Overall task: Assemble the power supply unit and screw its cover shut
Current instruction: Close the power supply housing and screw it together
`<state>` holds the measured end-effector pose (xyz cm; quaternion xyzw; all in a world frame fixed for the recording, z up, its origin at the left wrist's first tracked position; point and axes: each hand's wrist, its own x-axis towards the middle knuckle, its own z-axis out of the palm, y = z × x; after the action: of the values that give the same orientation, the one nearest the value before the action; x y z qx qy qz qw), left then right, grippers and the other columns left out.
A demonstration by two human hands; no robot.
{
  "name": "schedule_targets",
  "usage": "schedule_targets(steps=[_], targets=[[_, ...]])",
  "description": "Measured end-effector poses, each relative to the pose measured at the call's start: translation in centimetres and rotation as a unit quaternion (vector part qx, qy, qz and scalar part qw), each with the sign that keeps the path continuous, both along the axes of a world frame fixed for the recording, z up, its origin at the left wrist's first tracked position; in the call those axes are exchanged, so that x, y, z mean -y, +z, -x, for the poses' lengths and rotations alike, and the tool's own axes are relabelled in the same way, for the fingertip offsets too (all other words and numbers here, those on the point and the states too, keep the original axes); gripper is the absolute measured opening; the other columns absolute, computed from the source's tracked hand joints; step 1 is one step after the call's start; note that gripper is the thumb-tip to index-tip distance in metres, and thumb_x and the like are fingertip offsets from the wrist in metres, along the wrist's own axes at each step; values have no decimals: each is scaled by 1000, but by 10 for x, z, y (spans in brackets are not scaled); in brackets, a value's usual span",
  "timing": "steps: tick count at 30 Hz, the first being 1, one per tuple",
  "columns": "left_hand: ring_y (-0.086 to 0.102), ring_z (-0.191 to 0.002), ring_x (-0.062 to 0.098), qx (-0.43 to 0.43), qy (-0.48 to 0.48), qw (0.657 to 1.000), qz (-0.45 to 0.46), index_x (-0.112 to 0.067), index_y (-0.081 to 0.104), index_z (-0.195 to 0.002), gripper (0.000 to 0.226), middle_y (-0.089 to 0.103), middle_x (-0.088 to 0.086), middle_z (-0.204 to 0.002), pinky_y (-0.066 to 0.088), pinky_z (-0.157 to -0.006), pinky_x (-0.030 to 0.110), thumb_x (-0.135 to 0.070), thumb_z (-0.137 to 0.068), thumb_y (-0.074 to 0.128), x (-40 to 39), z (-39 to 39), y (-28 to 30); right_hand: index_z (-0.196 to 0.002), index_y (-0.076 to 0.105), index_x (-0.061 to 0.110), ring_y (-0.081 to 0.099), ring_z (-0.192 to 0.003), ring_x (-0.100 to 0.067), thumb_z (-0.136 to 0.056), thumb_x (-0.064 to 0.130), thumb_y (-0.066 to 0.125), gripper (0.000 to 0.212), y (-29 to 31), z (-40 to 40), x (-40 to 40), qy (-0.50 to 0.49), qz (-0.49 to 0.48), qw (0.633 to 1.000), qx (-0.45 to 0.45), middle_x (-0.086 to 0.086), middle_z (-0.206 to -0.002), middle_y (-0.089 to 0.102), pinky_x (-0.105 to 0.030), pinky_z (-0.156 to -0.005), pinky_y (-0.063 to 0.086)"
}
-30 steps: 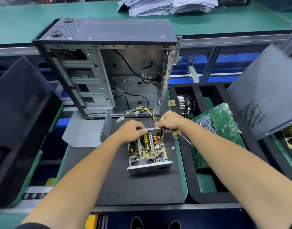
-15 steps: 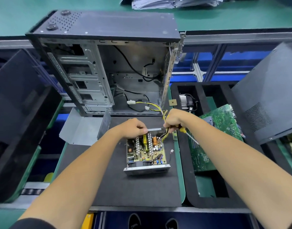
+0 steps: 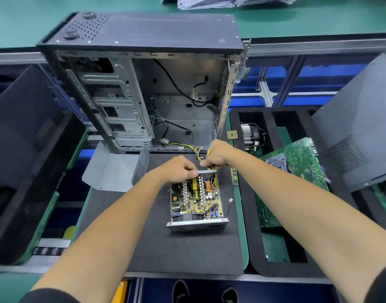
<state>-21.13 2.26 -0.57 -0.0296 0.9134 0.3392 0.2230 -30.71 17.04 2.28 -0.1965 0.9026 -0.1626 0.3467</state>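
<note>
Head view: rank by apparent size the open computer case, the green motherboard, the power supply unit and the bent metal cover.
1. computer case
2. green motherboard
3. power supply unit and bent metal cover: look alike, unranked.

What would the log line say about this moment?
power supply unit: open on mat | left hand: grips its far edge | right hand: grips yellow cables | cover: off, left of unit

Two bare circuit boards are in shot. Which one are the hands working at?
The small tan board inside the open power supply unit on the black mat. Both hands grip at its far edge. The larger green motherboard lies untouched in the foam tray to the right.
</note>
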Motion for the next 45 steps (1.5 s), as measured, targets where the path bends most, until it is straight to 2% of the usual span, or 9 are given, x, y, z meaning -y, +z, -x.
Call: schedule_targets(steps=[7,12,15,18,21,25,32,37,45], targets=[[55,-69,12,-158,-39,987,6,-18,59,-78,12,58,-4,-74,46,-65,28,-13,-77,70,-30,-1,25,-59,55,5,50,-41,-20,-88,17,57,31,19,-3,-28,43,-84,992,-89,-9,-52,57,-24,-52,45],[55,-61,-2,-30,-225,973,39,-17,70,-79,4,64,-13,-68,43,-57,15,-14,-78,68,-64,-10,31,-78,65,4,39,-41,-14,-86,17,67,15,45,-15,-52,190,-217,950,118,-4,-63,60,-17,-40,28],[58,-89,10,-85,-283,949,114,-20,72,-93,15,66,-9,-88,39,-74,24,-17,-79,67,-73,-20,22,-95,66,2,40,-43,-14,-86,17,69,18,44,-34,-52,211,-202,942,163,-6,-69,62,-17,-40,28],[30,-130,9,-109,-357,910,179,-28,65,-112,27,56,-10,-125,23,-102,37,-32,-85,63,-74,-31,12,-93,62,3,41,-43,-14,-90,23,67,21,33,-51,-48,189,-199,948,158,-10,-72,63,-17,-38,29],[14,-141,12,-65,-383,901,195,-39,60,-124,31,45,-12,-138,7,-109,41,-35,-94,51,-71,-36,8,-90,63,3,41,-41,-14,-92,18,63,15,24,-63,-49,154,-203,956,145,-8,-68,64,-18,-40,30],[25,-134,13,-68,-368,904,208,-39,63,-117,39,54,-9,-126,10,-108,39,-21,-91,40,-70,-40,10,-65,61,7,38,-43,-14,-90,15,60,27,12,-74,-52,129,-183,967,125,-2,-54,59,-22,-44,32],[39,-116,9,-159,-282,938,124,-28,62,-109,44,56,-7,-101,-6,-112,30,-20,-80,31,-61,-59,-10,-68,63,3,36,-33,-12,-88,7,61,20,-9,-83,-58,51,-129,978,154,-3,-41,50,-14,-37,28],[44,-100,21,-257,-204,942,67,-13,56,-95,28,55,0,-96,28,-100,33,-16,-73,40,-56,-61,-22,-70,54,5,37,-40,-18,-80,4,58,11,-27,-91,-53,2,-82,988,133,-8,-46,48,-21,-43,28],[41,-101,16,-257,-187,938,136,-20,54,-80,20,52,-4,-91,21,-93,27,-25,-78,35,-56,-62,-27,-54,53,4,36,-27,-13,-79,-1,64,28,-23,-86,-48,-17,-101,985,138,-3,-34,46,-14,-36,28]])
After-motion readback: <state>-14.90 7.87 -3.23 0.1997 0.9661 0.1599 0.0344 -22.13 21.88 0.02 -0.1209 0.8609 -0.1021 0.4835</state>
